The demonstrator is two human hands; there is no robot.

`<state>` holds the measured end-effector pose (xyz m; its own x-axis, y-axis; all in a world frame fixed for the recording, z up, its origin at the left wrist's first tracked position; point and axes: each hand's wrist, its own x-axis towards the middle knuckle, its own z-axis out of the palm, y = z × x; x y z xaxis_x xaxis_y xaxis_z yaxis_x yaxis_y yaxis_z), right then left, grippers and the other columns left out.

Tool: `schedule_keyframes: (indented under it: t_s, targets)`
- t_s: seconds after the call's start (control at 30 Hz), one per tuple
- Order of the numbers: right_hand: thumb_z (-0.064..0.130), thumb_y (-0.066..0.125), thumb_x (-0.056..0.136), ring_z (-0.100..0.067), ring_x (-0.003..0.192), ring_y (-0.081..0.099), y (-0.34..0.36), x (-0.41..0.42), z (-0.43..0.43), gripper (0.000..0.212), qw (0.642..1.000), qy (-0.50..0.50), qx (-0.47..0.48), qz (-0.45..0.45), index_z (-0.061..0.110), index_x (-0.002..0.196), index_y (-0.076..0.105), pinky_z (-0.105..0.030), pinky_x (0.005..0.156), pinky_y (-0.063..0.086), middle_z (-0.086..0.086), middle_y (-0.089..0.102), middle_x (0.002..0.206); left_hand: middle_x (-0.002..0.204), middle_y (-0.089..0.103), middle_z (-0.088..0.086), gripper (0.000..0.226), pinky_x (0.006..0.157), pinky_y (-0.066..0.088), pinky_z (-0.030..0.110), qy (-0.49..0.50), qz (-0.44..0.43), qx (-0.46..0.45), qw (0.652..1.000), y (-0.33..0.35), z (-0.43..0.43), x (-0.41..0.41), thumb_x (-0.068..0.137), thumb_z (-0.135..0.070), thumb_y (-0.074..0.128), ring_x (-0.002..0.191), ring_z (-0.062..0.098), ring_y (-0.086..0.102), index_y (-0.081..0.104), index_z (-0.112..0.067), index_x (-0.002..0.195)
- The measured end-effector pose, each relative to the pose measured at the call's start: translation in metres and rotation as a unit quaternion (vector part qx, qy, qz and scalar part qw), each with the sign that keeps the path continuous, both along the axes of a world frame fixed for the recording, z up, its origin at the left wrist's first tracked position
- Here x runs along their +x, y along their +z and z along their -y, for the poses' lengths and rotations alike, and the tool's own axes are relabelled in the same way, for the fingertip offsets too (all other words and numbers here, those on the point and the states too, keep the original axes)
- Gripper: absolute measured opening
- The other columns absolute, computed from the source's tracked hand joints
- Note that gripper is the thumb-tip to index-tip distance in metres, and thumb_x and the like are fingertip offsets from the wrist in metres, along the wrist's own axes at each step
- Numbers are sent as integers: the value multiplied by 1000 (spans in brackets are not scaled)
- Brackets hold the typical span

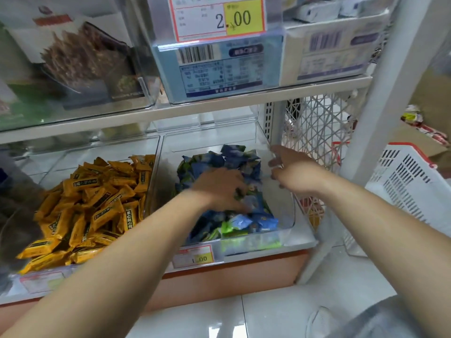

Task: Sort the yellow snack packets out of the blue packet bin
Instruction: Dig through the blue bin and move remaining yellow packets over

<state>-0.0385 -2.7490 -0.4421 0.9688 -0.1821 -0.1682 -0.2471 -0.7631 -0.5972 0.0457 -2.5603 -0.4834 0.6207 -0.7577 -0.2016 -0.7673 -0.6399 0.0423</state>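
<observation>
- Your left hand (219,189) lies knuckles-up on the blue packets (244,162). Its fingertips sink among them, blurred, so you cannot tell whether they grasp anything.
- Your right hand (290,169) hangs over the right side of the blue bin (284,211), fingers spread and released, holding nothing.
- The yellow packets (97,198) are heaped in the left bin (73,154), just beside the blue bin.
- A few green packets (229,226) lie among the blue ones near the front.
- A price tag (195,258) reading 1.00 fronts the blue bin.
- The upper shelf (219,106) overhangs both bins. A lattice panel (317,123) and post (380,93) stand to the right, with a white basket (415,191) beyond.
</observation>
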Motion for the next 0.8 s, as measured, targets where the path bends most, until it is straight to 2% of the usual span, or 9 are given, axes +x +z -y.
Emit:
schedule_keyframes:
  t_s: [0.13,0.23,0.37,0.43,0.5,0.57,0.67,0.73,0.8]
  targets:
    - [13,46,96,-28,102,63,-2,0,-2,55,1000,15,1,9,23,149,32,-45,88,56,-10,59,131,100,52,-9,56,89,38,36,61,51,-1,997,10,-27,28,73,-82,54,107,20,57,66,-39,108]
    - [16,46,97,-26,103,61,0,0,-2,51,1000,24,-14,13,24,147,34,-41,89,55,-7,59,130,113,59,-5,49,90,40,38,77,93,11,993,18,-33,36,78,-75,58,111,22,56,66,-41,112]
    - [15,45,98,-25,101,62,1,0,-4,52,999,27,-19,9,24,147,32,-43,87,56,-6,58,129,136,50,-2,48,110,29,47,80,116,98,985,29,-35,35,85,-63,61,130,28,43,62,-40,126]
    - [15,45,98,-26,101,61,1,2,-5,56,999,27,-22,3,24,150,28,-44,87,57,-8,57,131,139,48,0,40,110,32,47,65,123,125,982,33,-31,33,87,-49,63,129,28,43,65,-34,124]
    - [14,45,98,-28,103,61,1,3,-5,59,999,28,-25,-4,23,152,24,-44,88,56,-9,56,132,141,47,-1,39,104,40,42,30,108,93,989,31,-20,26,84,-39,64,126,24,46,66,-26,122]
    - [13,45,98,-28,104,59,1,4,-6,59,999,27,-29,-5,21,152,23,-42,89,56,-10,55,134,145,45,-7,45,105,41,36,21,20,-5,1000,25,-6,15,84,-33,66,130,17,45,63,-26,128]
    - [13,44,97,-26,102,58,1,4,-6,57,999,26,-31,1,19,151,26,-38,87,55,-9,55,134,117,59,-12,25,89,45,26,39,-94,-101,990,12,5,4,87,-23,63,109,11,57,67,-34,108]
    - [12,43,97,-25,100,56,1,3,-5,54,999,28,-29,5,18,149,29,-36,84,55,-9,54,134,97,65,-13,8,78,50,28,53,-54,-58,995,2,2,5,88,-35,63,93,12,63,70,-33,91]
    - [13,43,97,-26,100,57,0,3,-5,54,999,27,-28,3,19,149,28,-38,87,55,-9,55,132,89,68,-14,25,71,51,29,66,11,7,998,-5,-4,9,86,-55,61,85,12,64,70,-33,89]
